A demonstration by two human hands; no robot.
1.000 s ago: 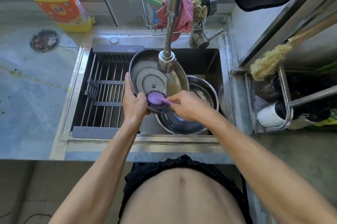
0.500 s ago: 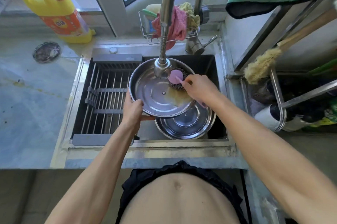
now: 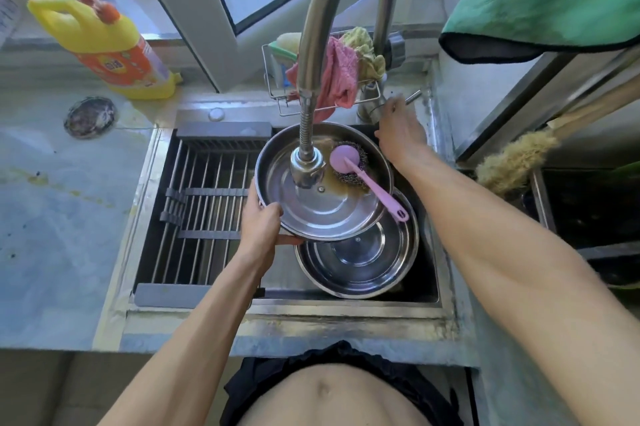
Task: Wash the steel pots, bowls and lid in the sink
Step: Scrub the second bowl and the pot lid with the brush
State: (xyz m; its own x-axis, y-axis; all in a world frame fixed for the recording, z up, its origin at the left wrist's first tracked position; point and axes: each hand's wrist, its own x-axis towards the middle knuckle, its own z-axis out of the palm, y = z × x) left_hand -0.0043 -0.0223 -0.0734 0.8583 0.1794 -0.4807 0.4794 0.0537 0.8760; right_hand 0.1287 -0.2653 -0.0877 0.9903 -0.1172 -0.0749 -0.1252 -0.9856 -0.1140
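Lid (image 3: pixel 322 207) — held over sink (image 3: pixel 429 287), under spout (image 3: pixel 306 165) | left hand (image 3: pixel 259 228) fingers grasp its rim | scrubber (image 3: pixel 349 165) lies in it | right hand (image 3: pixel 398 134) — fingers loose, by faucet lever (image 3: pixel 414 96) | pot (image 3: pixel 360 259) below

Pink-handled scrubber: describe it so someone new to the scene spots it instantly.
Start at the sink under the tall curved faucet. The left hand holds a steel lid over it, and the scrubber lies inside that lid, beside the spray head. It is the only pink-handled tool there, with a dark wire-mesh pad under its round head.
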